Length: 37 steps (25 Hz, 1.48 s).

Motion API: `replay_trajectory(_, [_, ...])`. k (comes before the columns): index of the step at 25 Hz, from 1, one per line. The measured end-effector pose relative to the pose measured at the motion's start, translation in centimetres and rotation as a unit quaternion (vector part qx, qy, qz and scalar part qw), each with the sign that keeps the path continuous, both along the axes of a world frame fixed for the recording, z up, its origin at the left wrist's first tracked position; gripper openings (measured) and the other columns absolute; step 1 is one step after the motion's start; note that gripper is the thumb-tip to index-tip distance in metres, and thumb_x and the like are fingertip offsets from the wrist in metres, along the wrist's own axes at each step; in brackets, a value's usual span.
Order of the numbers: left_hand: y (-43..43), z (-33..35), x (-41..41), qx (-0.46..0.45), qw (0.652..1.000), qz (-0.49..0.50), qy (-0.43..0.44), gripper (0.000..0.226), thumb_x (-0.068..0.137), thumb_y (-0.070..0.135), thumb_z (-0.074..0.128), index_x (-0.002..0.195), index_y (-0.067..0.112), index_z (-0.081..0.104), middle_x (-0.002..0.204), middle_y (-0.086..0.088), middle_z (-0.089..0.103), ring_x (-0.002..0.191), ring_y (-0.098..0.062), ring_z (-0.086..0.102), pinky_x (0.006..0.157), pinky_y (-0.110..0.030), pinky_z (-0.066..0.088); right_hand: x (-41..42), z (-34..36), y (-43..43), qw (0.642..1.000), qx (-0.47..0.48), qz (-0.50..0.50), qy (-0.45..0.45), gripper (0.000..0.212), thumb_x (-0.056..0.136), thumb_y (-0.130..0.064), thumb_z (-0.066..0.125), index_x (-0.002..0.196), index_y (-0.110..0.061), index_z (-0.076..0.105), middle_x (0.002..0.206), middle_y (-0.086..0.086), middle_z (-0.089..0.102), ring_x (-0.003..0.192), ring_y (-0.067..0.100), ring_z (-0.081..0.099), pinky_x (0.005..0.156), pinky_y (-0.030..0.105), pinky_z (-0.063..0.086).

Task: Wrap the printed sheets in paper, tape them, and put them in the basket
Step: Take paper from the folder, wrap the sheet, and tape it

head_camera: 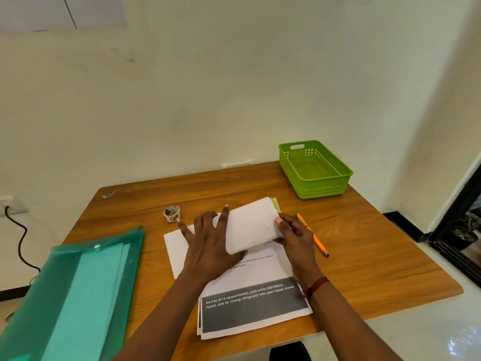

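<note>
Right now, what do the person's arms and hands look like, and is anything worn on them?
Both forearms are bare, with no sleeves in view. The left hand and right hand have no gloves, and no rings show on the fingers. The only thing worn is a dark red band around the right wrist; the left wrist is bare.

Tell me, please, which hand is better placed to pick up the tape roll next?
Probably the left hand: the tape roll lies close beside it, while the right hand grips the folded paper at its other end.
</note>
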State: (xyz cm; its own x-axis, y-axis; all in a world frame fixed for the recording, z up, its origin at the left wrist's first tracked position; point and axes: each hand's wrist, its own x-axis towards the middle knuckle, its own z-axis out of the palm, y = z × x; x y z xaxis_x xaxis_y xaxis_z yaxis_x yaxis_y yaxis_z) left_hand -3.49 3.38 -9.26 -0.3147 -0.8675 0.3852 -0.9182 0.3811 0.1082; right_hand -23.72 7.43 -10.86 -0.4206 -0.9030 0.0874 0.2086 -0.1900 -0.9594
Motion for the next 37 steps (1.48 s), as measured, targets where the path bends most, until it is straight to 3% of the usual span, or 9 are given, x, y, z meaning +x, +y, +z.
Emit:
replay_trajectory(5, [-0.1,2.0,-0.2,0.064,0.994,0.049,0.073,0.123,0.056,0.087,0.055,0.151,0.033,-0.002,0.145,-0.006,0.022,0.138,-0.028,0.021,0.112,-0.068,0.001,1.1,4.8,-1.2,0.997,-0.063,0.025,0.021,0.06,0.087,-0.004,0.07,0.137,-0.031,0.052,0.121,0.0,0.067,0.106,0.017,0.068,0.071,0.041,0.061])
replay_trajectory(9, [-0.1,3.8,-0.5,0.131,0.98,0.052,0.138,0.135,0.049,0.096,0.051,0.15,0.034,-0.014,0.147,0.0,0.015,0.141,-0.028,0.017,0.115,-0.065,0.012,1.7,7.4,-2.7,0.995,-0.089,0.027,0.045,0.066,0.089,0.0,0.065,0.143,-0.034,0.045,0.109,0.005,0.072,0.098,0.024,0.07,0.069,0.048,0.061])
replay_trajectory(12, [-0.5,5.4,-0.4,0.161,0.96,0.041,0.225,0.124,0.055,0.093,0.051,0.153,0.032,0.005,0.15,0.0,0.024,0.14,-0.026,0.024,0.113,-0.058,0.026,2.1,8.4,-3.6,0.992,-0.097,0.028,0.069,0.058,0.089,0.002,0.064,0.137,-0.028,0.052,0.109,0.007,0.071,0.101,0.027,0.069,0.077,0.049,0.06])
replay_trajectory(15, [-0.9,7.7,-0.4,0.142,0.912,0.005,0.383,0.069,0.082,0.06,0.066,0.139,0.026,0.045,0.134,0.002,0.052,0.117,-0.018,0.052,0.092,-0.036,0.05,2.6,9.0,-4.6,0.989,-0.113,0.026,0.096,0.04,0.087,0.005,0.064,0.119,-0.02,0.065,0.114,0.008,0.071,0.105,0.028,0.067,0.087,0.054,0.056])
replay_trajectory(17, [-1.1,9.7,-0.5,0.144,0.876,0.001,0.461,0.039,0.088,0.043,0.068,0.122,0.024,0.06,0.116,0.004,0.065,0.097,-0.01,0.061,0.074,-0.023,0.049,3.0,9.5,-4.7,0.988,-0.112,0.023,0.107,0.033,0.088,0.005,0.063,0.107,-0.021,0.07,0.11,0.006,0.071,0.102,0.025,0.067,0.088,0.053,0.055])
replay_trajectory(20, [-1.7,11.9,-0.7,0.149,0.848,-0.009,0.508,0.014,0.09,0.027,0.069,0.103,0.022,0.068,0.1,0.004,0.072,0.086,-0.01,0.067,0.068,-0.021,0.049,3.6,10.4,-4.5,0.986,-0.108,0.028,0.12,0.034,0.088,0.005,0.062,0.096,-0.026,0.074,0.104,-0.002,0.073,0.1,0.018,0.067,0.087,0.046,0.057])
replay_trajectory(24, [-1.3,14.0,-1.2,0.163,0.807,-0.041,0.567,0.012,0.091,0.013,0.065,0.094,0.021,0.072,0.089,0.005,0.074,0.08,-0.009,0.069,0.069,-0.023,0.054,4.0,11.9,-3.8,0.981,-0.148,0.03,0.118,0.024,0.087,0.0,0.067,0.101,-0.018,0.075,0.106,-0.004,0.072,0.105,0.012,0.066,0.09,0.028,0.052])
replay_trajectory(30, [0.3,15.8,-2.5,0.165,0.756,-0.067,0.63,0.013,0.09,0.025,0.067,0.091,0.015,0.074,0.089,-0.002,0.074,0.081,-0.017,0.067,0.071,-0.028,0.056,4.6,14.6,-3.5,0.975,-0.189,-0.05,0.108,0.016,0.079,-0.006,0.079,0.093,-0.012,0.075,0.095,-0.004,0.075,0.09,0.007,0.069,0.083,0.026,0.056])
replay_trajectory(37, [0.7,15.6,-2.4,0.115,0.755,-0.054,0.644,0.009,0.091,0.027,0.069,0.083,0.026,0.073,0.08,0.008,0.073,0.071,-0.003,0.066,0.068,-0.021,0.057,4.4,15.4,-3.0,0.975,-0.206,-0.042,0.075,0.018,0.087,0.002,0.068,0.1,-0.01,0.071,0.077,-0.008,0.07,0.072,0.004,0.063,0.071,0.025,0.053])
